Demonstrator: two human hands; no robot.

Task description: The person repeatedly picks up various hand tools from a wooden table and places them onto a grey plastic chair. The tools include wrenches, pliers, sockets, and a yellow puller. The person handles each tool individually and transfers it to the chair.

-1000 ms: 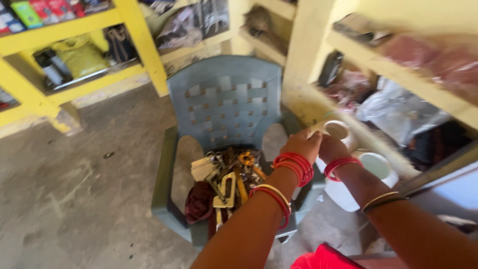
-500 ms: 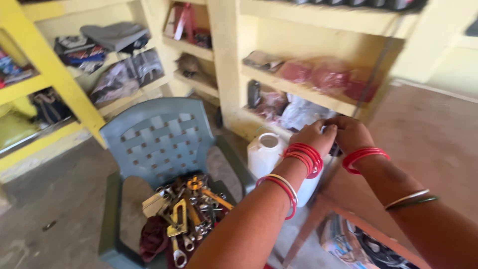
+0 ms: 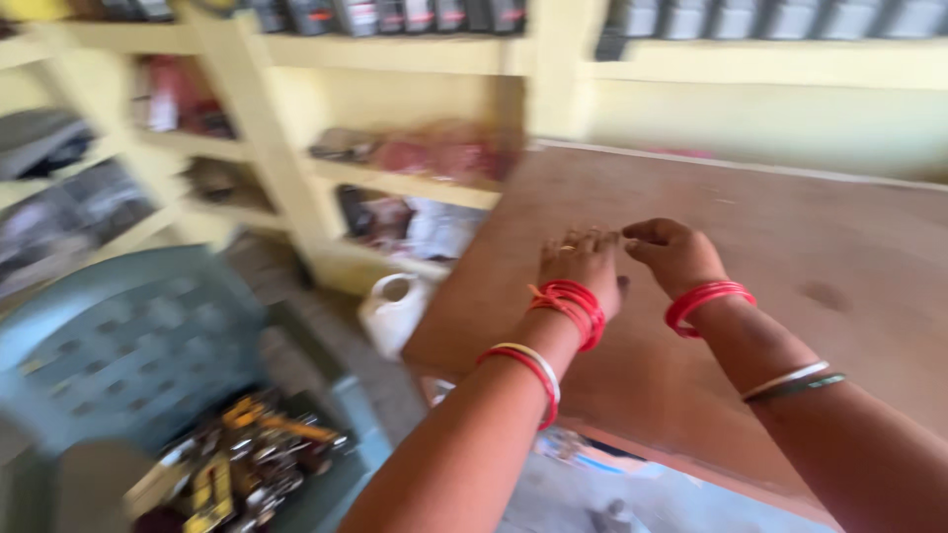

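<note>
Both your hands hover over the brown bench (image 3: 790, 257), fingertips drawn close together. Left hand (image 3: 583, 266) is curled, fingers bunched; right hand (image 3: 671, 252) is bent at the knuckles, fingertips pointing toward the left. Whether something small is pinched between them, you cannot tell; the frame is blurred. Judged step: handling something tiny just above the bench surface; the next move likely calls for fine fingertip control. Red bangles sit on both wrists. Below your left arm, a blue plastic chair (image 3: 118, 336) carries a heap of metal tools (image 3: 237, 464). A white jug (image 3: 395, 311) stands beside the bench.
</note>
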